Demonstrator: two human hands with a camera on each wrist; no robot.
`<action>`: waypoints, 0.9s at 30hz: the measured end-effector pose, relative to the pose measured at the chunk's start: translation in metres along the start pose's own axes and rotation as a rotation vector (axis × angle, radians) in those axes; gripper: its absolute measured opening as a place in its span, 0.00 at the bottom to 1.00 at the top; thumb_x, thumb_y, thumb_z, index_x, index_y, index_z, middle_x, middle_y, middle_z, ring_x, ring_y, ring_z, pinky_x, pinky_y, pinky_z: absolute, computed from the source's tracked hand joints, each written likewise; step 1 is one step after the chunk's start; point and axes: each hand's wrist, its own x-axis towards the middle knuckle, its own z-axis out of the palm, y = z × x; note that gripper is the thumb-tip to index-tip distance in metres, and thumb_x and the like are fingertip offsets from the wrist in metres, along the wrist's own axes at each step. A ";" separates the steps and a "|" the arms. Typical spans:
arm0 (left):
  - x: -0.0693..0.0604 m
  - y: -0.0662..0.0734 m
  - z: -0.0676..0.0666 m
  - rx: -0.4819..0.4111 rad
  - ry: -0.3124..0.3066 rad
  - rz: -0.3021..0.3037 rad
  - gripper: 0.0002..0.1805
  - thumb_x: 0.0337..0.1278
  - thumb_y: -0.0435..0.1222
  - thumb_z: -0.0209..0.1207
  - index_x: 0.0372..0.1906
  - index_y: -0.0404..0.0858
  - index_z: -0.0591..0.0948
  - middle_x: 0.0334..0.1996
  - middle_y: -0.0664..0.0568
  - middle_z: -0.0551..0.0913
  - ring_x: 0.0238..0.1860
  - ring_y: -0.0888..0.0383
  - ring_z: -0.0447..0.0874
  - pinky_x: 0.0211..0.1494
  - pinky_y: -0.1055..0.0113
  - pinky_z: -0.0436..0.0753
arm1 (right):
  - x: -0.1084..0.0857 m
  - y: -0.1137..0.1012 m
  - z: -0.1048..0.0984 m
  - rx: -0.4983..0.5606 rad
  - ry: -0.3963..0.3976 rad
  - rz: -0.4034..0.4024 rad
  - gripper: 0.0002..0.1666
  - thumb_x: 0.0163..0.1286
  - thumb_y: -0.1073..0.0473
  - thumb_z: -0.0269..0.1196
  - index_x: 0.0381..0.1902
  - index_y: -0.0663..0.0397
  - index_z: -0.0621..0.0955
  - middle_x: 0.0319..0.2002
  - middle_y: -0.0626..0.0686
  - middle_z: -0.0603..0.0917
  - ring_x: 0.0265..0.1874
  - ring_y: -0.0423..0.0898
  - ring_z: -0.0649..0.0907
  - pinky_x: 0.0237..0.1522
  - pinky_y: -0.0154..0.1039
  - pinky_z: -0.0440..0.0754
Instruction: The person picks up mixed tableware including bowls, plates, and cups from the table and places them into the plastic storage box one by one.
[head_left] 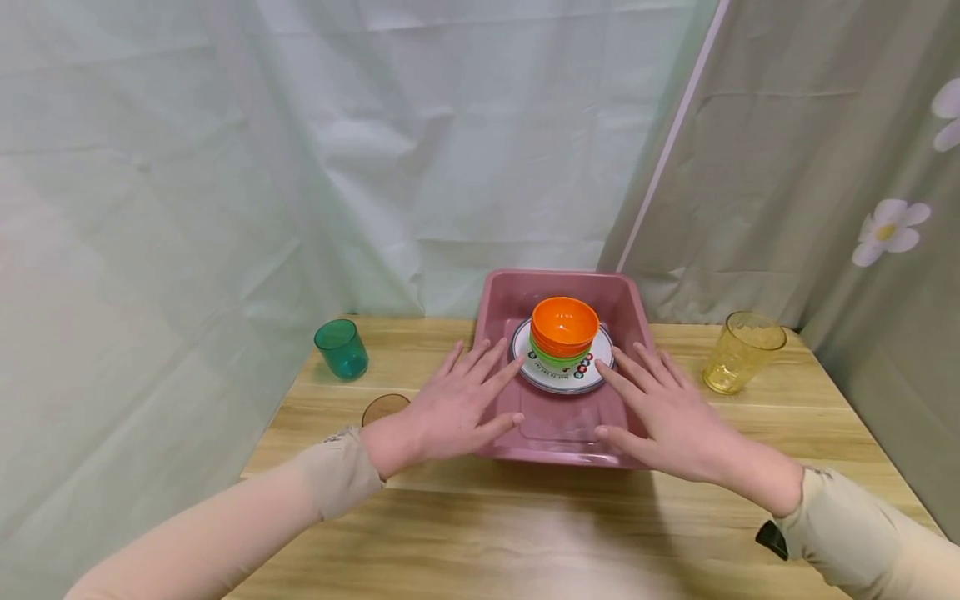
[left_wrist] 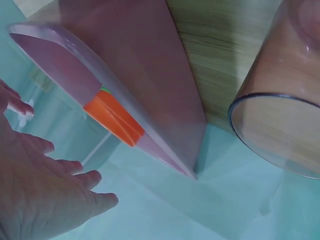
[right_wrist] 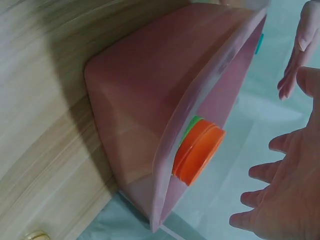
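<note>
A pink plastic basin (head_left: 525, 288) stands on the table in the head view. Inside it lie stacked white plates (head_left: 555, 380) with a printed rim, and on them a stack of orange and green bowls (head_left: 565, 323). My left hand (head_left: 450, 408) hovers over the basin's left side, fingers spread, holding nothing. Over the right side hangs my right hand (head_left: 678, 425), also spread and bare. Both wrist views show the hands above the basin's rim (right_wrist: 172, 127), apart from it. Orange bowls (left_wrist: 114, 117) show past the rim in the left wrist view.
Left of the basin are a green cup (head_left: 342, 350) and a brownish clear cup (head_left: 385, 406), partly hidden by my left wrist. A yellow cup (head_left: 742, 354) stands to the right. Pale curtains (head_left: 450, 150) hang behind the wooden table (head_left: 480, 533).
</note>
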 end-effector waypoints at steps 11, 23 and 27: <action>-0.023 -0.019 -0.007 -0.045 0.045 -0.053 0.44 0.73 0.67 0.38 0.84 0.49 0.49 0.83 0.46 0.45 0.82 0.44 0.42 0.80 0.42 0.41 | 0.011 -0.011 0.008 0.017 -0.008 -0.047 0.52 0.70 0.23 0.53 0.81 0.44 0.61 0.81 0.56 0.56 0.80 0.61 0.47 0.76 0.64 0.44; -0.097 -0.075 -0.011 -0.112 0.097 -0.278 0.43 0.76 0.63 0.45 0.83 0.42 0.53 0.81 0.39 0.48 0.80 0.37 0.44 0.77 0.34 0.41 | 0.051 -0.054 0.010 0.063 -0.046 -0.211 0.51 0.72 0.23 0.49 0.83 0.43 0.57 0.82 0.55 0.52 0.80 0.59 0.45 0.78 0.61 0.41; -0.119 -0.084 -0.011 -0.114 0.107 -0.344 0.43 0.75 0.62 0.46 0.82 0.41 0.55 0.81 0.37 0.49 0.79 0.35 0.45 0.76 0.32 0.44 | 0.067 -0.072 0.013 0.055 -0.067 -0.258 0.51 0.73 0.22 0.47 0.83 0.41 0.55 0.82 0.55 0.52 0.81 0.58 0.43 0.78 0.58 0.39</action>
